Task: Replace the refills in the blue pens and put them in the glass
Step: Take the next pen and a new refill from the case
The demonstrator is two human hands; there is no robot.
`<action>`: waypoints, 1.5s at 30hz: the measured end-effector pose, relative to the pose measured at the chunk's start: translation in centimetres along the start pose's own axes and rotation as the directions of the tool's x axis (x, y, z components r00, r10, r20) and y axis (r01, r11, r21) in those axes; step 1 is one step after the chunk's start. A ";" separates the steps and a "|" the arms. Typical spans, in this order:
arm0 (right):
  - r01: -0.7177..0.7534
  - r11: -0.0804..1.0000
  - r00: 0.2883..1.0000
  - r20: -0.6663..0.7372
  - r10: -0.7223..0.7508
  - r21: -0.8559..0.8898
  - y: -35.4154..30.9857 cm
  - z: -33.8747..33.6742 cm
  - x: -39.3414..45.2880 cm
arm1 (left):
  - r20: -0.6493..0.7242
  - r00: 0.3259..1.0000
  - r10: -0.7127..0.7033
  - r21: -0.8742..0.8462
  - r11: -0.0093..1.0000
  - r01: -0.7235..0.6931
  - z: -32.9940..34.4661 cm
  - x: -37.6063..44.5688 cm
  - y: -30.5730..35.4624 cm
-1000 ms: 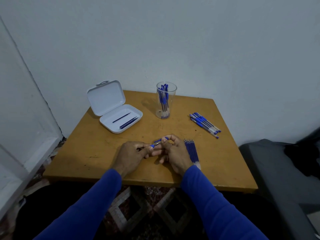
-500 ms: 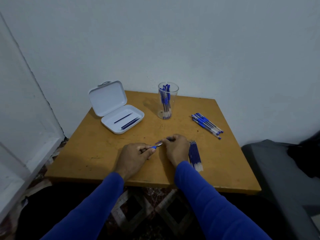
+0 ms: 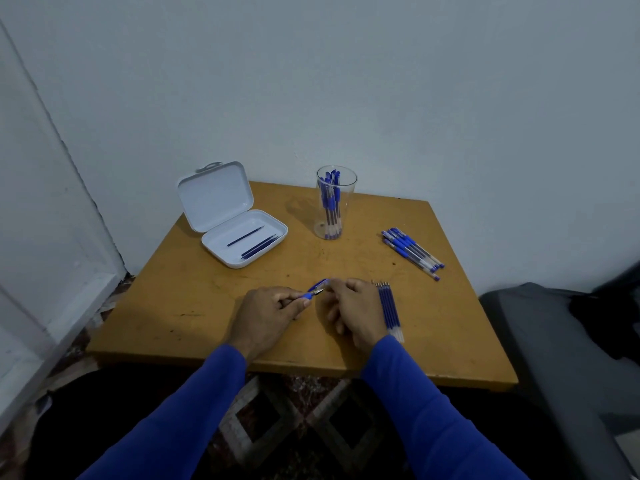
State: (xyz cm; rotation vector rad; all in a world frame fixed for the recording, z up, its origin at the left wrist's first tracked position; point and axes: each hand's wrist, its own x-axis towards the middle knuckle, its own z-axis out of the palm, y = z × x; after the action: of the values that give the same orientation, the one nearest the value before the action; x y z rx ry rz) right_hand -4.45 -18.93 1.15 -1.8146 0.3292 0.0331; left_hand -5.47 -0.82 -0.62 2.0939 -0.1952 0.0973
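Both hands meet at the table's front middle. My left hand [image 3: 268, 311] grips a blue pen [image 3: 313, 292] whose metal tip points right. My right hand [image 3: 353, 308] pinches a small blue piece, probably the pen's cap, just above that tip; most of the pen is hidden in my left fist. A row of several blue refills [image 3: 389, 308] lies right beside my right hand. Farther right, several blue pens [image 3: 412, 252] lie in a loose pile. At the back stands a clear glass [image 3: 335, 204] holding several blue pens upright.
A white case [image 3: 242, 233] lies open at the back left of the orange table [image 3: 207, 306], with a few dark refills inside. A grey seat [image 3: 561, 341] stands to the right. White walls close off the back and the left.
My hands have shifted slightly; the right hand turned palm-down near the pen's tip, and the left hand keeps its grip on the pen.
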 end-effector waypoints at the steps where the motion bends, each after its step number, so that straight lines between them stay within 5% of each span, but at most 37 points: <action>1: 0.022 1.000 0.999 0.038 -0.022 -0.002 0.0 -0.2 -0.5 | 0.003 1.000 0.007 0.002 1.000 -0.007 0.0 0.0 0.0; 19: 0.124 0.987 0.950 0.274 -0.147 0.101 -0.1 -1.0 -0.9 | 0.021 1.000 0.005 0.011 1.000 -0.005 -0.1 -0.1 -0.1; 26: 0.173 0.982 0.974 0.160 -0.160 -0.074 0.5 -0.2 -0.6 | 0.003 1.000 0.009 0.009 1.000 -0.009 0.1 -0.1 -0.2; 31: 0.178 0.980 0.939 0.285 -0.195 0.087 0.4 -1.1 -0.6 | 0.008 1.000 0.016 0.039 0.999 -0.016 0.1 0.1 -0.3; 37: 0.208 0.976 0.964 0.179 -0.194 -0.061 0.7 -0.3 -0.7 | 0.007 1.000 0.004 0.043 0.999 -0.005 0.0 0.0 -0.1; 41: 0.197 0.979 0.940 0.274 -0.202 0.046 0.5 -1.0 -0.7 | -0.003 1.000 -0.005 0.038 0.999 0.005 0.0 0.0 -0.1; 45: 0.170 0.985 0.965 0.202 -0.165 -0.010 0.6 -0.7 -0.6 | 0.005 1.000 -0.001 0.058 0.998 0.001 0.1 -0.1 0.1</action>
State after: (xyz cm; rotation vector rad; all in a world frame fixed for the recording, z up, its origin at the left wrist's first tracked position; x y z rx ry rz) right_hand -5.23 -19.57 0.91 -1.8424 0.0319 0.1016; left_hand -5.55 -0.92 -0.62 2.1525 -0.1964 0.0982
